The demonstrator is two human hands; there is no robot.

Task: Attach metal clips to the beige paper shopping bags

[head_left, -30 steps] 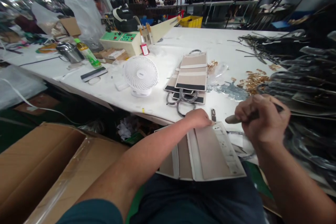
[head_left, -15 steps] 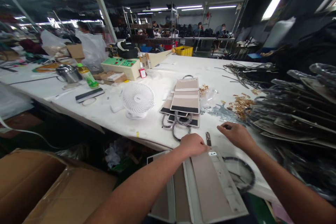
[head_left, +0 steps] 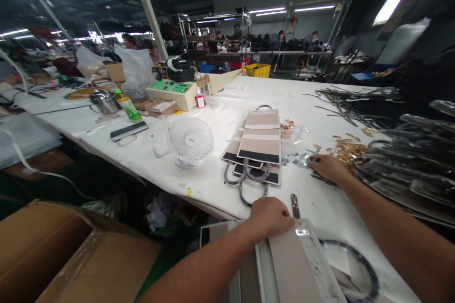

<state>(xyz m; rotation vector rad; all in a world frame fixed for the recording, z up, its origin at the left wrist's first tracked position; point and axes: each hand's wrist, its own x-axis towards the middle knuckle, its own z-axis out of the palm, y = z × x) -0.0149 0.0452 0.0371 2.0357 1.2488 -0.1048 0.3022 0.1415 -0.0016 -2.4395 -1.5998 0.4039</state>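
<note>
Left hand (head_left: 270, 217): curled, pressing near beige bag (head_left: 289, 265). Right hand (head_left: 325, 165): fingers bent on tabletop (head_left: 227, 104) beside gold fittings (head_left: 346, 147); hold unclear.

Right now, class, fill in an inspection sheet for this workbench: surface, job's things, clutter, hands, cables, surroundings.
Surface: white table, stained near its front edge.
Job's things: beige bag at the near edge; stack of bags mid-table; gold fittings on the right; small metal tool beside the near bag.
Clutter: fan, green bottle, control box, black straps.
Hands: left hand presses on the beige bag; right hand reaches flat on the table by the gold fittings, grip unclear.
Cables: white cord hanging at far left.
Surroundings: cardboard box lower left; people seated at a far table.
</note>
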